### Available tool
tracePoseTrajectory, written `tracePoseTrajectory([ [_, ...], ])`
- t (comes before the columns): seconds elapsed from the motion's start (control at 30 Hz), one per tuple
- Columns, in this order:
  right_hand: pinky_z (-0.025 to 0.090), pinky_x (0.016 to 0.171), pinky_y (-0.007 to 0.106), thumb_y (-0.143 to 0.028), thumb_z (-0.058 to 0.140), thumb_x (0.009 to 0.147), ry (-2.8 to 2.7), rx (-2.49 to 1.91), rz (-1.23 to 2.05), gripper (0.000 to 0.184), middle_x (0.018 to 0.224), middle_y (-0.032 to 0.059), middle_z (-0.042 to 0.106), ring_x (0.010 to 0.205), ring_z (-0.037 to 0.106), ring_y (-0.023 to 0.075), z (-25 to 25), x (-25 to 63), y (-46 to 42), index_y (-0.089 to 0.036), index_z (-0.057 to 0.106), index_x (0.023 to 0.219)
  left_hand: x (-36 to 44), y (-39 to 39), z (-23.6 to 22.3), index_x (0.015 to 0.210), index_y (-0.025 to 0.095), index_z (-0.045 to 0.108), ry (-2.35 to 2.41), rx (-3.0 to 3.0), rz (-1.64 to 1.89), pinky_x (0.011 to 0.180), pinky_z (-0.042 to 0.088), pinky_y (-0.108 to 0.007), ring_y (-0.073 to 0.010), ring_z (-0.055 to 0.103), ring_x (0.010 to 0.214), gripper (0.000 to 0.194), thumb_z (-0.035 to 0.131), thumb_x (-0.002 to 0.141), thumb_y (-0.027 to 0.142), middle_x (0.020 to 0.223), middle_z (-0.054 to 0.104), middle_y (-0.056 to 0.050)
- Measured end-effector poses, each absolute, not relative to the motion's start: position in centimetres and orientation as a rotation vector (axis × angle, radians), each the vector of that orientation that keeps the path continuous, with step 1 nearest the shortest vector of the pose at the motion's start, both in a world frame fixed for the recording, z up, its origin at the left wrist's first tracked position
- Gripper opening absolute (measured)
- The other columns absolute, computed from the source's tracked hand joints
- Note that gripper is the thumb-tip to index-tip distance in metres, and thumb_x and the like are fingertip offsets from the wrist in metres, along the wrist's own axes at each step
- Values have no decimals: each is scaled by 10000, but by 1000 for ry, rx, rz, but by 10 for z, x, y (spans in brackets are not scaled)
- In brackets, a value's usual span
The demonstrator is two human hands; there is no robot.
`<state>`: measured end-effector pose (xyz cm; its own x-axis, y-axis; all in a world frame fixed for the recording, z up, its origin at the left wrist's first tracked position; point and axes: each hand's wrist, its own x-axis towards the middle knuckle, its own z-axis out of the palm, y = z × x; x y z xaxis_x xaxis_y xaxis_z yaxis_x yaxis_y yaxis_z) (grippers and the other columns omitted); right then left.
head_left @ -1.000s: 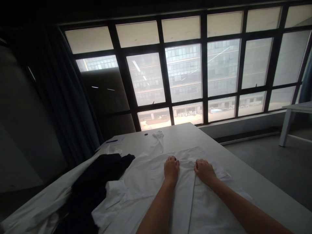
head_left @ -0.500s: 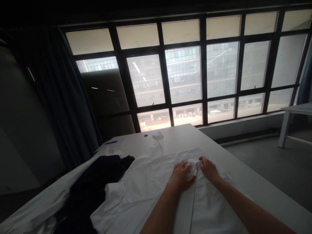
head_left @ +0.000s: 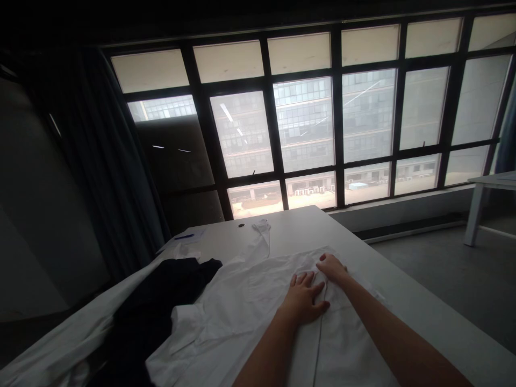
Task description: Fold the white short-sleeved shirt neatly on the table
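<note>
A white shirt (head_left: 231,293) lies spread over the table, its collar end at the left and one sleeve (head_left: 263,236) stretched toward the far edge. A dark seam or front edge runs across it between my forearms. My left hand (head_left: 304,298) lies flat on the cloth with its fingers spread. Just beyond it, my right hand (head_left: 332,267) is closed, thumb and fingers pinching the shirt near its far right part. The fingertips' exact hold is partly hidden.
Beside the shirt on the left are a dark garment (head_left: 161,295) and more white cloth (head_left: 76,333). A blue pen (head_left: 184,236) rests on paper at the white table's (head_left: 306,223) far left. Tall windows stand behind, and another white table (head_left: 489,183) is at right.
My right hand has moved slightly left and away from me along the shirt. My left hand has shifted a little nearer me, its fingers spread wider.
</note>
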<state>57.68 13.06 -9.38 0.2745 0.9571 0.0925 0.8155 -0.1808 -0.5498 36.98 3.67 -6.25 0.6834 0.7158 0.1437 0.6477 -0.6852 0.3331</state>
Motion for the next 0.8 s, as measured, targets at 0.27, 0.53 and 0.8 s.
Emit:
tracePoseTrajectory([
  [0.27,419,915,283,-270,388,959,-1661,-1954,197,326,1100,81,684,1059,615,184,-95,572,117,-207,659,1128,374,40,-68,1568,284,265,1268,2616,420,1245,85,-482,-295,153,1517,800,433,899,690,1654,191,-54],
  [0.53,319,1067,372,-237,347,980,-1858,-1920,60,389,1298,138,596,1244,499,239,-82,547,111,-203,643,1229,372,35,-72,1547,406,267,1161,2545,248,1197,-33,-625,-341,30,1525,691,224,941,735,1665,128,5],
  [0.8,184,1199,452,-362,310,1002,-2231,-1829,192,534,1568,105,363,1471,280,260,-102,519,111,-185,448,1487,368,19,-69,1544,383,294,1170,2603,384,1232,37,-568,-282,86,1529,569,233,1009,569,1654,186,20],
])
